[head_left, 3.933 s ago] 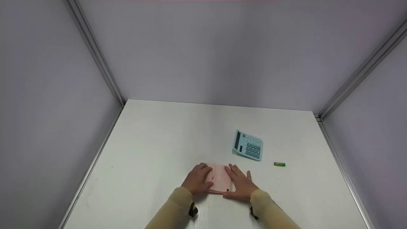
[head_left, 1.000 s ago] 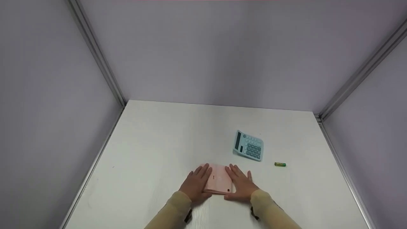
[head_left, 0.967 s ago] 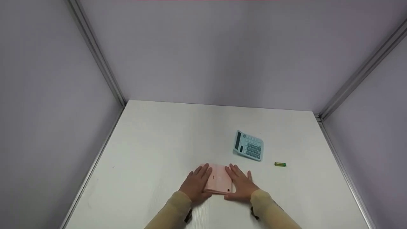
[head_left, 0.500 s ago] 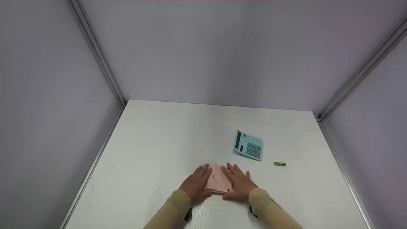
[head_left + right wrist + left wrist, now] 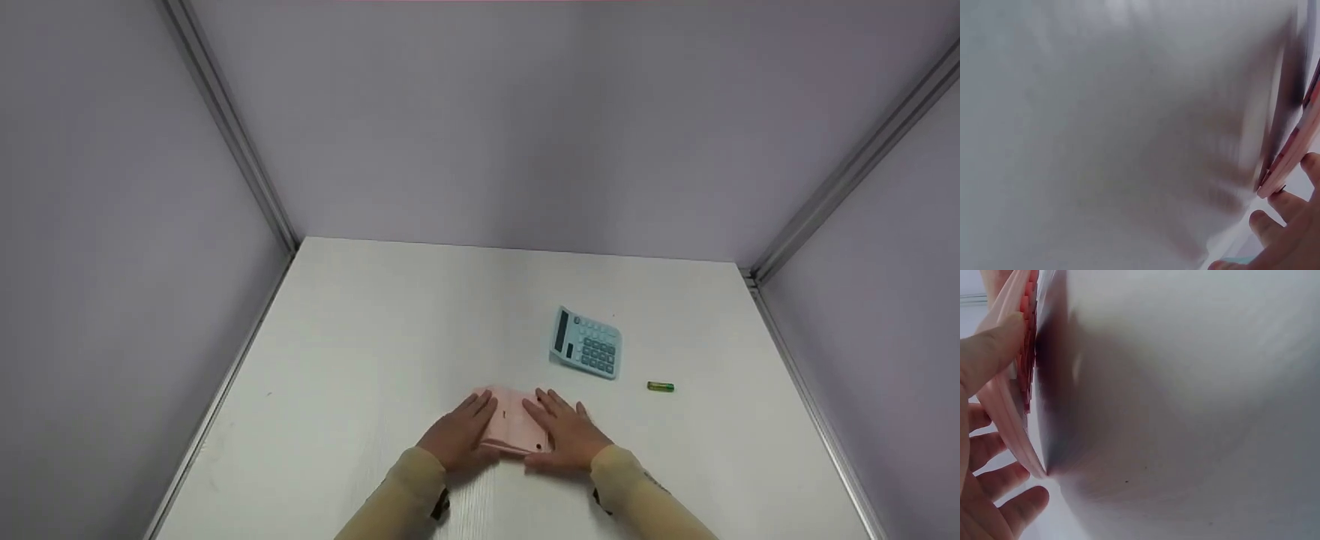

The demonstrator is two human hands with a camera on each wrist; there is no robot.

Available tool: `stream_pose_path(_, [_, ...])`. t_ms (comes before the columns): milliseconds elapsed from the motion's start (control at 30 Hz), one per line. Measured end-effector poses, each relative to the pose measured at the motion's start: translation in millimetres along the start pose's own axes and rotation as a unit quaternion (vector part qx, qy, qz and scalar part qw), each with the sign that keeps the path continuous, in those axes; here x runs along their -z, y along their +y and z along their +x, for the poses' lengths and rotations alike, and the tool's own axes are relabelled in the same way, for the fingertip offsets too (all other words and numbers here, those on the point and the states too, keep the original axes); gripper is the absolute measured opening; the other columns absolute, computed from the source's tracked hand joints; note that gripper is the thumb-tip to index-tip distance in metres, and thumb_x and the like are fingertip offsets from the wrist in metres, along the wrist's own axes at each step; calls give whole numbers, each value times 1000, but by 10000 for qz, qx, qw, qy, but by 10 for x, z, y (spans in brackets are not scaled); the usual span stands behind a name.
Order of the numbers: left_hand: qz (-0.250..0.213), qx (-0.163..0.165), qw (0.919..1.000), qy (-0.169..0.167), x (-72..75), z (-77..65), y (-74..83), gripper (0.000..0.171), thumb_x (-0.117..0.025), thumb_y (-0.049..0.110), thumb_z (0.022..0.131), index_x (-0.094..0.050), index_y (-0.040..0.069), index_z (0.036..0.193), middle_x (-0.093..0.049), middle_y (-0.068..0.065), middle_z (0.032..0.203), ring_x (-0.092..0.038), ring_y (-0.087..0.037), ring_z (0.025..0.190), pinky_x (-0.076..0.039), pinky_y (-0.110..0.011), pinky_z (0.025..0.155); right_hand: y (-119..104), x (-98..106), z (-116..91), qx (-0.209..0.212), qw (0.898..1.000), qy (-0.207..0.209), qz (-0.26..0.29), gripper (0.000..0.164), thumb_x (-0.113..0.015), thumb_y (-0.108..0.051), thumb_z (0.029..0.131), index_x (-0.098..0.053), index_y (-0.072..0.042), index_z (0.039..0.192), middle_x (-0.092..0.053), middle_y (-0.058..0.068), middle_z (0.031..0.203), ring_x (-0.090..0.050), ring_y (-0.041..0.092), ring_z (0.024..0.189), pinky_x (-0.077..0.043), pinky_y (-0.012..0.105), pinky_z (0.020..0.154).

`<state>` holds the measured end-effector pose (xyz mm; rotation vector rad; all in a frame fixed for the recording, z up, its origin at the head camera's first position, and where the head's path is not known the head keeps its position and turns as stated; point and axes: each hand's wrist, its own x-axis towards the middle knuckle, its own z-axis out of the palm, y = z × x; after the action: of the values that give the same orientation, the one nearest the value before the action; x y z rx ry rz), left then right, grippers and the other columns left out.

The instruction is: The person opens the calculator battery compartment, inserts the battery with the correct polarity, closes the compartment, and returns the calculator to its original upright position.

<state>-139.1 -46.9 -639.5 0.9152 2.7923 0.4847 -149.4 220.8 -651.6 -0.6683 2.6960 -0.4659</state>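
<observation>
A pink wallet (image 5: 512,424) lies spread on the white table, its cover up, with dark snap buttons at the right. My left hand (image 5: 456,436) rests on its left part, fingers straight, thumb at the near edge. My right hand (image 5: 568,437) lies spread on its right part, thumb at the near corner. In the left wrist view, the thumb (image 5: 991,351) touches the layered reddish inner edge of the wallet (image 5: 1013,427), which stands a little off the table. In the right wrist view, fingertips touch the wallet's pink edge (image 5: 1292,160).
Beyond my hands, to the right, a light blue calculator (image 5: 587,343) lies at an angle. A small green and gold battery (image 5: 660,387) lies farther right. Grey panels (image 5: 480,135) enclose the white table (image 5: 360,322) at the back and both sides.
Since the oldest frame, my left fingers have straightened and the thumb has gone from the wallet's top to its near edge. My right hand has shifted slightly left over the wallet.
</observation>
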Motion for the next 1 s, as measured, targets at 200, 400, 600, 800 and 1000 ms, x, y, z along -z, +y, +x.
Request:
stream_pose_path(200, [308,-243,9986,350,15,-9,-52,77,-54,54,92,-33,6,149,-34,-10,153,-35,-28,138,-35,-41,109,-3,25,-21,166,9997,108,-108,93,-50,-78,78,-24,-30,154,-19,3,159,-14,29,146,-15,67,109])
stream_pose_path(400, [26,-216,9975,676,58,-10,-76,72,-51,53,94,-40,4,146,-44,-10,146,-44,-27,132,-39,-41,107,-22,65,-22,119,9997,84,-173,85,-44,-75,84,-27,-28,153,-26,4,157,-20,29,144,-16,67,109])
stream_pose_path(600, [-421,-363,9920,1138,77,18,-91,65,-51,48,96,-46,1,141,-51,-13,140,-50,-28,127,-41,-42,105,-60,140,-27,20,10000,96,-11,78,-46,-70,87,-33,-28,151,-34,1,154,-28,26,142,-14,67,110])
stream_pose_path(800, [-327,-465,9771,2051,29,75,-106,56,-57,44,94,-55,4,133,-57,-18,132,-52,-35,122,-44,-50,99,-114,226,-19,-163,9997,130,114,75,-41,-72,88,-38,-27,149,-41,0,149,-33,27,140,-12,67,110])
stream_pose_path(1000, [-176,251,9674,2514,-24,112,-69,65,-53,53,94,-46,10,142,-44,-20,143,-38,-42,133,-37,-67,97,-152,270,0,-387,9985,138,367,74,-38,-72,89,-41,-28,147,-45,0,146,-37,27,137,-11,69,109])
